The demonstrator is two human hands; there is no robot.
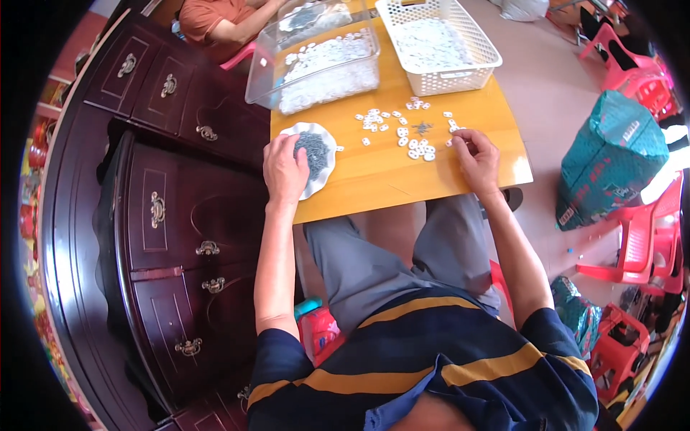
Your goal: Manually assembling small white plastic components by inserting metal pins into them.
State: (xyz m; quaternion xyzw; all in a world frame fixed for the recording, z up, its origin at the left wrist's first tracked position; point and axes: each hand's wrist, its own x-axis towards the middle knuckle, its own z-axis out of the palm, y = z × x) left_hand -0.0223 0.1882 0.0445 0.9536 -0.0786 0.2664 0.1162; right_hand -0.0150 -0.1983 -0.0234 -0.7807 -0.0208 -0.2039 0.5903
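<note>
While the person sat at the table:
Left hand (284, 169): rested palm-down, fingers curled, over the scalloped white dish of small grey metal pieces (320, 151).
Right hand (475, 158): fingers bent, pinching at small white plastic rings (417, 149); actual hold unclear.
Around: clear plastic tub (316, 61) and white lattice basket (440, 43) stood beyond on the yellow wooden table (402, 179).

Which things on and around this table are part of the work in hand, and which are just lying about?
In use: left hand, white dish of small dark metal parts, right hand, loose white pieces, clear tub, white basket.
Lying about: green sack, red plastic chairs, dark wooden cabinet.

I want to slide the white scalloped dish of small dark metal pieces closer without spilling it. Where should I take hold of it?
Probably grip the white dish by its wavy rim at the bare right edge, coming from the side. The left hand covers its left part, and the dark metal pieces are heaped in the middle. The flared, shallow rim gives fingers a lip to pinch while it stays flat on the wooden table.
</note>
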